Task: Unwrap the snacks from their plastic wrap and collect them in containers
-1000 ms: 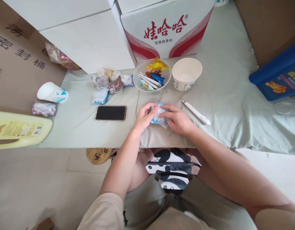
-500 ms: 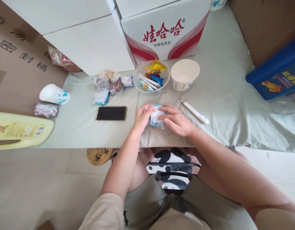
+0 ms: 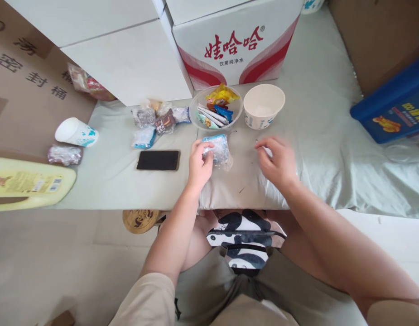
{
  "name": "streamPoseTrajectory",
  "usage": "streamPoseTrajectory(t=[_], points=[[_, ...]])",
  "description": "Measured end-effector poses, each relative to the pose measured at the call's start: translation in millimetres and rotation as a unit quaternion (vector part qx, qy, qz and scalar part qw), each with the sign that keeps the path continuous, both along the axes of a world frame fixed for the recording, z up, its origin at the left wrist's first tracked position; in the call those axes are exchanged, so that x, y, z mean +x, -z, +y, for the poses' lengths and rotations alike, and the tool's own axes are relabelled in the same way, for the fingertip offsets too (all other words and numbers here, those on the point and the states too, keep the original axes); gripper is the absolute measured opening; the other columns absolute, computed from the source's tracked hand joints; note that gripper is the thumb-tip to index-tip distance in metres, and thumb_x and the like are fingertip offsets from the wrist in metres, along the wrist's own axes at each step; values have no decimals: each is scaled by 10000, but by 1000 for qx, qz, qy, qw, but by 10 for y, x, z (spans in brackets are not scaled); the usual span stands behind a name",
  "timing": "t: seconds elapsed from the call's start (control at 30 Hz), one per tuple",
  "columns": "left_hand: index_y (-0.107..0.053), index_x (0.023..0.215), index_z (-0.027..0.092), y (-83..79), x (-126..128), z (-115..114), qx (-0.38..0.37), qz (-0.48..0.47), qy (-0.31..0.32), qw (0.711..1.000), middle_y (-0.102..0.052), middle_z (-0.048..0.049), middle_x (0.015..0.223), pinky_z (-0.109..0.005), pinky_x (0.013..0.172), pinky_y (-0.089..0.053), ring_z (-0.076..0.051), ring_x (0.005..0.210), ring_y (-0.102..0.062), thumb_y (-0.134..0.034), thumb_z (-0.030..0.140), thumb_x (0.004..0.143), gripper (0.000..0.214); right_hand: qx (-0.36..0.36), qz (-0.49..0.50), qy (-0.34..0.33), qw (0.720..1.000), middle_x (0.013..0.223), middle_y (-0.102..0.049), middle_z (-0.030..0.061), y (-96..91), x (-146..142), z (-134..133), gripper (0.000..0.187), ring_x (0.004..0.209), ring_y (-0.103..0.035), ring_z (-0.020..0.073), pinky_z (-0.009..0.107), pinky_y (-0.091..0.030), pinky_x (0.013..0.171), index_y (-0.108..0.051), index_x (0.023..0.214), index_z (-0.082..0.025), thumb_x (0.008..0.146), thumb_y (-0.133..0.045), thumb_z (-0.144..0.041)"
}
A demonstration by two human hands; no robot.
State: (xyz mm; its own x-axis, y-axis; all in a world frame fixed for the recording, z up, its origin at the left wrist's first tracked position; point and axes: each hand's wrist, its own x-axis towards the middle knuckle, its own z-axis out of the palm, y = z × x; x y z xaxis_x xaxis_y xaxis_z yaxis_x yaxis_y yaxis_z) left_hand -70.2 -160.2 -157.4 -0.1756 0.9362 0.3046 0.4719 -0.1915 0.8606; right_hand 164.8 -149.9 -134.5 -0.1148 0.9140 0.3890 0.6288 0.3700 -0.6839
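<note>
Centrally, a small packet (image 3: 219, 146), light blue under glossy, crinkled clear film that trails toward its near right corner, lies just in front of the plastic bowl (image 3: 238, 117). My left hand (image 3: 200, 164) pinches its left side between thumb and fingers; my right hand (image 3: 280, 164), blurred, curls over the white tool (image 3: 268, 152), its grip impossible to tell. Bare cloth (image 3: 238, 175) separates my hands and reaches the near edge; leftward, a narrow strip precedes the phone (image 3: 158, 160).

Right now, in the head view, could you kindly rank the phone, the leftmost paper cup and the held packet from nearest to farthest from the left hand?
1. Held packet: in the left hand.
2. Phone: left of that hand.
3. Paper cup: farther left.
</note>
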Motion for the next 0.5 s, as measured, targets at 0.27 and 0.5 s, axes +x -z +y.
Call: streamPoseTrajectory(t=[0.27,0.5], points=[[-700,1002,210,20,-4,-15,-58,27,-28,998,-549,-81,1215,-261,635,-464,-139,819,-582,-681,201,830,173,-35,-191,112,975,1019,-670,174,158,387,-12,295,979,-596,363,527,-509,830,-693,1047,-179,820,-603,-344],[-489,1334,251,89,49,5,-60,-53,-12,997,-584,-87,1311,-276,794,-538,-152,962,-654,-663,133,798,576,-126,-189,53,972,976,-694,146,154,342,4,208,856,-636,306,414,-503,681,-713,957,-214,885,-550,-322]])
